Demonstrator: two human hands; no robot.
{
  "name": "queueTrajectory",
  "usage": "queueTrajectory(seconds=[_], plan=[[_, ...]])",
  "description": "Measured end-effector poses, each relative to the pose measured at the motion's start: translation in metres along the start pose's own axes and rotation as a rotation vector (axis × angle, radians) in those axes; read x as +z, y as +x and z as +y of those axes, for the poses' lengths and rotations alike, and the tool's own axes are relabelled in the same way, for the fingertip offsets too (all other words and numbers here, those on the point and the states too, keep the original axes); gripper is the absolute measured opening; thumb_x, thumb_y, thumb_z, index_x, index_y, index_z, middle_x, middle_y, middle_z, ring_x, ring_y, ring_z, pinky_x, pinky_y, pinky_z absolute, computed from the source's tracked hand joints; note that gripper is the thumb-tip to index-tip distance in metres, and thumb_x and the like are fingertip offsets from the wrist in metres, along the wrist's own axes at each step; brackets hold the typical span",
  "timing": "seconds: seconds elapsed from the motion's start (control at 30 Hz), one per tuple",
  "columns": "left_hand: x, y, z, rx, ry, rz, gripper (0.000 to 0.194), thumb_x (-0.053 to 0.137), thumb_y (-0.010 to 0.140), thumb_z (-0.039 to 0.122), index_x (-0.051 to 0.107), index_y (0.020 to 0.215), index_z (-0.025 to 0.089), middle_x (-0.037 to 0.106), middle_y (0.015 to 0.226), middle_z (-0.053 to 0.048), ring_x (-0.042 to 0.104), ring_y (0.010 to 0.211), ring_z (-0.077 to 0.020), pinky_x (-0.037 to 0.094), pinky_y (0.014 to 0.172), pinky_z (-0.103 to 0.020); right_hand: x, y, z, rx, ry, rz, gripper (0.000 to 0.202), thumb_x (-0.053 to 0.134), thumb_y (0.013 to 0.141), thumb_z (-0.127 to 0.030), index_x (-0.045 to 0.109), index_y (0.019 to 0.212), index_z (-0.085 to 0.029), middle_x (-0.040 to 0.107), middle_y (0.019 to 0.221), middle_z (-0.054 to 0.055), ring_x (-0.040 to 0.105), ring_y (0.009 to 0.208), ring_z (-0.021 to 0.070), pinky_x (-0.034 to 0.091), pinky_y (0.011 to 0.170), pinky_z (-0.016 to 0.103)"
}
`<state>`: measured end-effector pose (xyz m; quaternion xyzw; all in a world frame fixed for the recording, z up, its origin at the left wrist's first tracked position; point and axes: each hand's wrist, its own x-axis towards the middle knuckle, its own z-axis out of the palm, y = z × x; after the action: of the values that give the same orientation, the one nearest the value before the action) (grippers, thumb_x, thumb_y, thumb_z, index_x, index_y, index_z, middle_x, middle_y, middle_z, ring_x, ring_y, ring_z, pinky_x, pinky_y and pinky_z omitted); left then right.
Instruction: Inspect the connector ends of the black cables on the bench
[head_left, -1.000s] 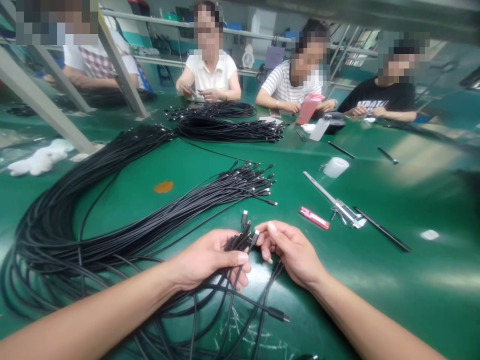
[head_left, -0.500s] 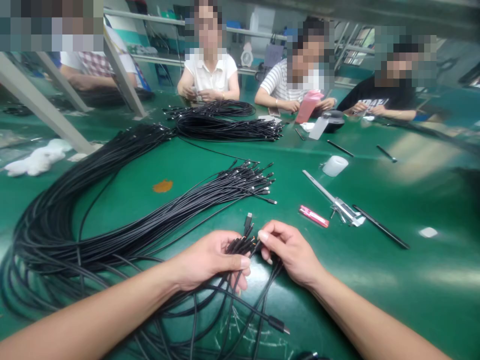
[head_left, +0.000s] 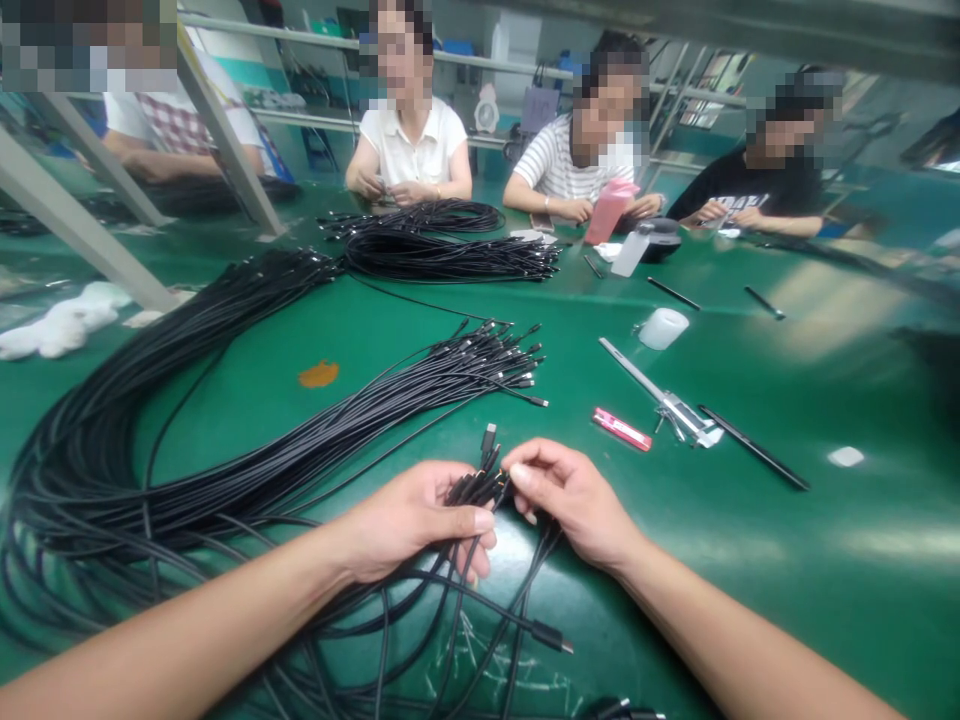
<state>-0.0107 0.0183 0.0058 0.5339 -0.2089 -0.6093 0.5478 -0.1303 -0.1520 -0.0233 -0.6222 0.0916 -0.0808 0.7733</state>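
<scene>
My left hand (head_left: 439, 520) is closed around the ends of several black cables (head_left: 474, 488), thumb pressed across them. Their plugs point up and to the right, and one metal-tipped plug (head_left: 488, 440) stands higher than the others. Beside it, my right hand (head_left: 551, 485) pinches the end of a cable between thumb and forefinger, touching the right side of the held bunch. More cables hang below both hands. A loose cable plug (head_left: 551, 636) lies under them. Fingertips partly hide the pinched end.
A large bundle of black cables (head_left: 315, 430) curves over the green table (head_left: 720, 570) at left; another coil (head_left: 442, 255) lies behind. On the right are a caliper (head_left: 675, 412), a pink-red cutter (head_left: 622, 428), a black rod (head_left: 754, 447) and a white roll (head_left: 663, 328). Several people sit opposite.
The whole view has shifted slightly, so everything appears a little further left. Both hands keep nearly the same grip, the right fingers still at the edge of the bunch.
</scene>
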Motion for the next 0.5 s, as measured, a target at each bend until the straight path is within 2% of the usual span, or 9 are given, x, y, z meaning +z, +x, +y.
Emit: queueTrajectory(seconds=[0.13, 0.27, 0.33, 0.4, 0.5], plan=[[-0.001, 0.001, 0.0007, 0.019, 0.016, 0.024, 0.03, 0.075, 0.082, 0.032, 0.058, 0.096, 0.012, 0.074, 0.082, -0.009, 0.072, 0.07, -0.0189, 0.059, 0.066, -0.029, -0.0029, -0.0006, -0.0002, -0.109, -0.059, 0.015, 0.029, 0.067, 0.089, -0.039, 0.063, 0.072, -0.016, 0.061, 0.076, 0.001, 0.053, 0.07, 0.0119, 0.041, 0.067, 0.026], [0.0005, 0.0007, 0.004, 0.006, 0.035, 0.051, 0.033, 0.071, 0.085, 0.034, 0.057, 0.106, 0.012, 0.075, 0.096, -0.015, 0.074, 0.08, -0.022, 0.059, 0.075, -0.034, -0.0035, 0.0002, 0.0016, -0.1, -0.01, 0.017, 0.048, 0.057, 0.095, -0.042, 0.054, 0.055, -0.016, 0.059, 0.061, 0.001, 0.053, 0.06, 0.0113, 0.041, 0.064, 0.027], [0.0022, -0.0001, 0.0058, 0.011, 0.051, 0.046, 0.031, 0.069, 0.087, 0.034, 0.056, 0.106, 0.013, 0.075, 0.101, -0.016, 0.074, 0.081, -0.0218, 0.059, 0.074, -0.032, -0.003, 0.001, 0.0024, -0.066, 0.041, 0.019, 0.038, 0.062, 0.092, -0.042, 0.058, 0.064, -0.016, 0.061, 0.062, 0.0, 0.054, 0.055, 0.0101, 0.041, 0.059, 0.025], [0.0036, -0.0011, 0.0069, 0.02, 0.083, 0.034, 0.028, 0.066, 0.089, 0.035, 0.055, 0.103, 0.014, 0.074, 0.103, -0.016, 0.074, 0.076, -0.02, 0.057, 0.066, -0.026, -0.0024, 0.002, 0.0028, -0.046, 0.091, 0.026, 0.025, 0.068, 0.088, -0.041, 0.062, 0.082, -0.018, 0.063, 0.069, -0.001, 0.055, 0.054, 0.0091, 0.04, 0.055, 0.023], [0.0036, -0.002, 0.0066, 0.028, 0.127, 0.008, 0.027, 0.066, 0.089, 0.036, 0.055, 0.1, 0.014, 0.074, 0.097, -0.014, 0.072, 0.064, -0.0165, 0.052, 0.056, -0.022, -0.0023, 0.0033, 0.0024, -0.022, 0.109, 0.032, 0.029, 0.071, 0.086, -0.043, 0.063, 0.099, -0.019, 0.063, 0.072, -0.002, 0.055, 0.052, 0.0082, 0.039, 0.05, 0.021]])
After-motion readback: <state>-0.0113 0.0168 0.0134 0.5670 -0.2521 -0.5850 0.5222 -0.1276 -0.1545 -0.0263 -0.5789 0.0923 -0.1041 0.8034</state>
